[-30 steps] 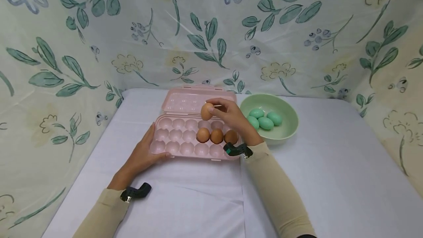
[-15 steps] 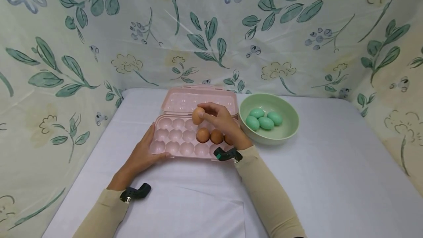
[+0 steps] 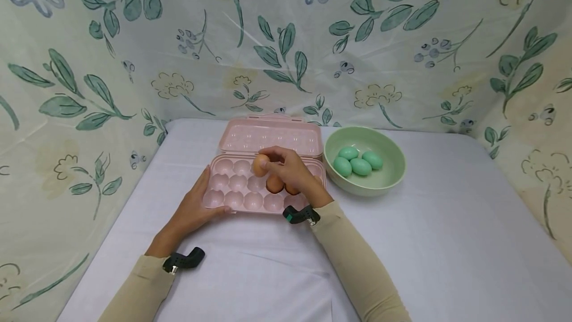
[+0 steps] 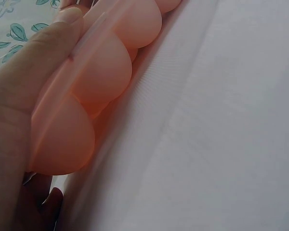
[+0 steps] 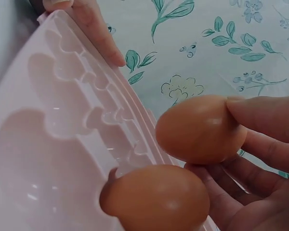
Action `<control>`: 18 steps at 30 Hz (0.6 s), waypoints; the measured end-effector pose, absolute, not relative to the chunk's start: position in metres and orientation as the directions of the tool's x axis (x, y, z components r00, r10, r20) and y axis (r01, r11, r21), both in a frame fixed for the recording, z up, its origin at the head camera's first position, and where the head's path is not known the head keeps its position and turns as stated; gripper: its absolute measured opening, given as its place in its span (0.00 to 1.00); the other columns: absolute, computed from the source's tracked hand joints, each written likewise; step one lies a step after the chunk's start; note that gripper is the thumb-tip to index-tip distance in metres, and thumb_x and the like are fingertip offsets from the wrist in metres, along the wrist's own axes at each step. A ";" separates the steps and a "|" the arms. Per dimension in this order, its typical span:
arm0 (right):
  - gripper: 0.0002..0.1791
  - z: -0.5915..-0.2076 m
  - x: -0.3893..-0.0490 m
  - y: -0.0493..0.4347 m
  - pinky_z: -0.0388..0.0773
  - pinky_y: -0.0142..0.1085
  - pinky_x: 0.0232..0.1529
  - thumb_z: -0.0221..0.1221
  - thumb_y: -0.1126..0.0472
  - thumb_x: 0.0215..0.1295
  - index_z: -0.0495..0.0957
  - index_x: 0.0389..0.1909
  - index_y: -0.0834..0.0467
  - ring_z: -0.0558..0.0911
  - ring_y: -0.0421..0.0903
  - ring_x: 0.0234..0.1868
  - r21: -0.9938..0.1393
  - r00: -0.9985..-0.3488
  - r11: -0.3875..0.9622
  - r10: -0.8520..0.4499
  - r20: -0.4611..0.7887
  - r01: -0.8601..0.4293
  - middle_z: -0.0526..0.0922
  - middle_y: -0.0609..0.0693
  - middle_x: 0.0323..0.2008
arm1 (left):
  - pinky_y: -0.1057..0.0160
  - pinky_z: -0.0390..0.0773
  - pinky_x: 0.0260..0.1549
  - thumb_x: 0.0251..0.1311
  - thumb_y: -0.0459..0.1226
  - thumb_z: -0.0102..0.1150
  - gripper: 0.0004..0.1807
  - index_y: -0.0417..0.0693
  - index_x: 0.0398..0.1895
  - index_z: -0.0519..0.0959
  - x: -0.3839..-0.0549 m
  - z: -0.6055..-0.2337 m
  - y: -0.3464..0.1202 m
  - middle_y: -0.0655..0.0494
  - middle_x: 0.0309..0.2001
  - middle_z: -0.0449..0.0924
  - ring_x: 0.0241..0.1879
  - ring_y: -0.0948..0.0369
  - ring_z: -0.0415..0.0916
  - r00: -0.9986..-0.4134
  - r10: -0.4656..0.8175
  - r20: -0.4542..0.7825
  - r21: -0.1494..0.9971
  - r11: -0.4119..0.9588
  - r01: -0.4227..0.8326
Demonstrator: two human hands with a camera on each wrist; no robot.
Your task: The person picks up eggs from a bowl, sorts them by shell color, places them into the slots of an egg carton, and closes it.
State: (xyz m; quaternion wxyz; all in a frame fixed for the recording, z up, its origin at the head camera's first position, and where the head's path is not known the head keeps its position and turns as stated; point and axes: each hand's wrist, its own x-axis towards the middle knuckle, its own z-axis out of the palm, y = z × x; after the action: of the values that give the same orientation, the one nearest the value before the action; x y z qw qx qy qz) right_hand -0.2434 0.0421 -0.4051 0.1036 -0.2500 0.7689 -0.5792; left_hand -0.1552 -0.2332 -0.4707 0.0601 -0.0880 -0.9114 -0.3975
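Note:
My right hand pinches a brown egg between thumb and fingers over the back row of a pink plastic egg carton. In the right wrist view the held egg is just above another brown egg seated in a cup. Brown eggs sit in the middle row, one plainly visible and others partly hidden by the right hand. My left hand grips the carton's left end, thumb along the front edge. Close up, the left thumb lies on the rim above the rounded cups.
The carton's lid lies open behind it. To the right, touching or nearly touching the carton, stands a light green bowl with several mint-green eggs. A white cloth covers the table, and a floral curtain hangs behind.
The right hand has moved left and down toward the carton's back row with the brown egg pinched in it. The left hand stays in place on the carton.

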 end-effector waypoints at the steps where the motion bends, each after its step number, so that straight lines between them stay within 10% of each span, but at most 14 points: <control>1: 0.19 -0.406 -0.243 0.041 0.72 0.43 0.59 0.60 0.56 0.68 0.77 0.58 0.56 0.77 0.45 0.55 -0.941 -0.852 0.210 -0.508 0.126 -0.264 0.80 0.47 0.52 | 0.41 0.58 0.65 0.36 0.61 0.75 0.71 0.67 0.77 0.33 -0.155 -0.471 -0.233 0.62 0.77 0.40 0.73 0.53 0.48 -0.977 0.113 0.180 0.715 0.667 0.209; 18: 0.21 -0.403 -0.233 0.028 0.72 0.38 0.58 0.60 0.55 0.66 0.76 0.58 0.57 0.78 0.42 0.53 -0.843 -0.823 0.395 -0.559 0.095 -0.365 0.80 0.46 0.52 | 0.40 0.58 0.65 0.37 0.60 0.75 0.71 0.66 0.77 0.33 -0.154 -0.471 -0.232 0.61 0.77 0.39 0.73 0.52 0.48 -0.977 0.115 0.177 0.712 0.671 0.208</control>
State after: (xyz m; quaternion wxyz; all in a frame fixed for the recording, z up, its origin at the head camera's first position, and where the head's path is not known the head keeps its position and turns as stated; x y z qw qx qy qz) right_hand -0.2332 0.0282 -0.4035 0.1023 -0.2789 0.8290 -0.4739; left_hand -0.1541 -0.2325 -0.4708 0.0583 -0.0886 -0.9122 -0.3958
